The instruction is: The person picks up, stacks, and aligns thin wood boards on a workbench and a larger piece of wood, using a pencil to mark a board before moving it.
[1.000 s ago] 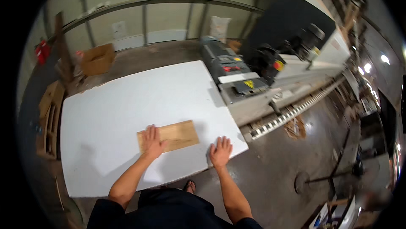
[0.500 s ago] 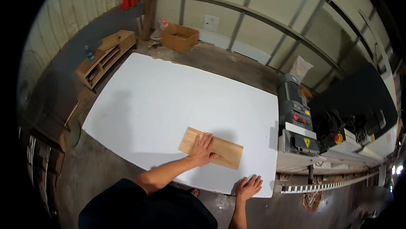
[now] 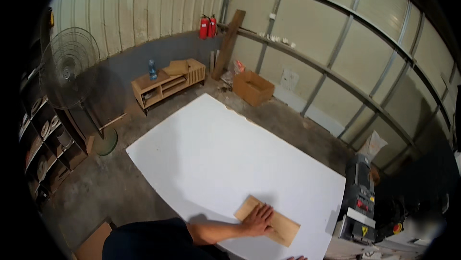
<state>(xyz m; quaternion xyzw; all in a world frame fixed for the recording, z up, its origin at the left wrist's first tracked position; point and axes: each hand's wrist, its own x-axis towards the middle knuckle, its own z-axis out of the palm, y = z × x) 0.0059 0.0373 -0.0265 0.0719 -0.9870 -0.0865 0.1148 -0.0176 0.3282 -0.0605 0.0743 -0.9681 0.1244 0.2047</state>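
The left hand (image 3: 258, 219) is laid flat, open, on the wooden board (image 3: 267, 220); of the right hand (image 3: 296, 258), only fingertips are seen. The board is being steadied on the white worktop (image 3: 225, 164); a firmer two-handed grip seems needed next.

Bare wooden board (image 3: 273, 221), matt white tabletop (image 3: 225, 164)

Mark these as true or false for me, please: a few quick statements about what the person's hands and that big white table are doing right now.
1. The left hand lies flat on a wooden board. True.
2. The wooden board rests near the close edge of the white tabletop. True.
3. The right hand is lifting the board off the table. False: only its fingertips show at the bottom edge, apart from the board.
4. Two red fire extinguishers hang on the far wall. True.
5. The cardboard box sits on the white tabletop. False: it stands on the floor beyond the table.
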